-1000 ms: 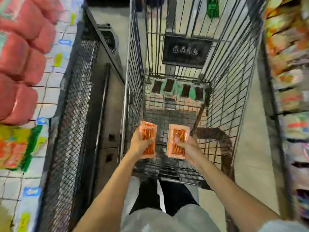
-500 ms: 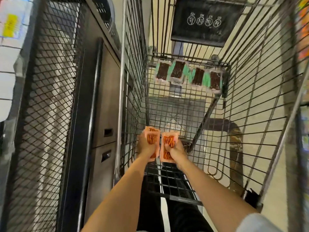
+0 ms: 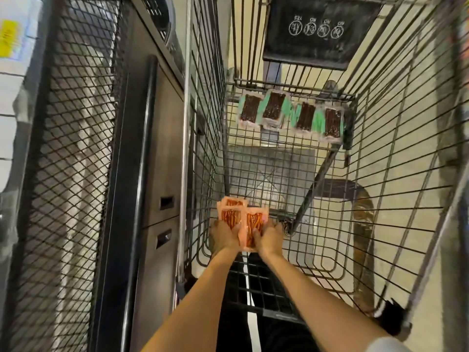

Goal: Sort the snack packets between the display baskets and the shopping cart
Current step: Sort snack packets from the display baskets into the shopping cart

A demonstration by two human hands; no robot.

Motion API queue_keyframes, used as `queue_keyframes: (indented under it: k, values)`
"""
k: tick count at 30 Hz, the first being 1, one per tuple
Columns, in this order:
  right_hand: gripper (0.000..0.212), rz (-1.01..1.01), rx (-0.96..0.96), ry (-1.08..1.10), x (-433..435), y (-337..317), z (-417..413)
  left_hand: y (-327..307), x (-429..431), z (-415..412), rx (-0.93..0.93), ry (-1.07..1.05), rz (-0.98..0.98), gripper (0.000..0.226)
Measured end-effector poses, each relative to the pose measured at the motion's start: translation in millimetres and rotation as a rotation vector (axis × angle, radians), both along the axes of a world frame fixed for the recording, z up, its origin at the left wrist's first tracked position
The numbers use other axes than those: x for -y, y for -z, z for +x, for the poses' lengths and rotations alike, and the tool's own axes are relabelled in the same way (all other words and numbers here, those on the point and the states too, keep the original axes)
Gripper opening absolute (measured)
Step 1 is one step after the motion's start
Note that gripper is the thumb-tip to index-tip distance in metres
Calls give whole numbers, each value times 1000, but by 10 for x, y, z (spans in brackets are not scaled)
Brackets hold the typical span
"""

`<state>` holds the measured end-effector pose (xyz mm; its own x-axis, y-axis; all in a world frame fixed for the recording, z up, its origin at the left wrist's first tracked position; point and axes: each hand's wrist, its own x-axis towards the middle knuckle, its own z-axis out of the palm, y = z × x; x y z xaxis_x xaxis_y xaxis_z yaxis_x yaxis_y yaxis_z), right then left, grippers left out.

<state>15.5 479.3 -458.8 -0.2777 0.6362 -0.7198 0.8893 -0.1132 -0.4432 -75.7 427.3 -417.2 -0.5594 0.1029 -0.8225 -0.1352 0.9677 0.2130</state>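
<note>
At the far left edge, pale blurred packaging carries a yellow tag (image 3: 9, 38) whose print cannot be read. Next to it stands the black mesh basket (image 3: 63, 174), seen from its outer side, and just beside that a grey metal cabinet (image 3: 162, 153) with two small dark slots in its front. The shopping cart (image 3: 396, 158) fills the middle and right of the view, and its wire side runs close along the cabinet. Both arms reach down into it at the near end. The left hand (image 3: 223, 237) grips orange packets (image 3: 229, 215) of reddish sticks from below, with the fingers curled round their lower edge. The right hand (image 3: 270, 238) pinches another orange packet (image 3: 253, 224) in the same way. The packets overlap and touch each other, and they are held upright low over the wire floor; whether they rest on it cannot be told. No brand or wording shows on them. At the far end of the cart, a row of four dark packets (image 3: 289, 115) with green edges leans against the end grille, well apart from the hands. Above these hangs a black sign (image 3: 317, 31) with four round white symbols. Each has a tiny caption, upside down from here and too blurred to read. A white sleeve (image 3: 388, 345) shows at the lower right.
</note>
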Motion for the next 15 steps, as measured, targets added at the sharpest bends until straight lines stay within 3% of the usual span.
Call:
queue_keyframes:
  k: [3, 7, 15]
  values:
    - [23, -28, 5, 169, 96, 1, 0, 0, 69, -12, 68, 18, -33, 34]
    - [27, -26, 82, 44, 94, 66, 69, -30, 137, -39, 102, 32, 12, 35]
    - [38, -107, 95, 19, 110, 58, 149, -81, 260, -65, 113, 46, 103, 35]
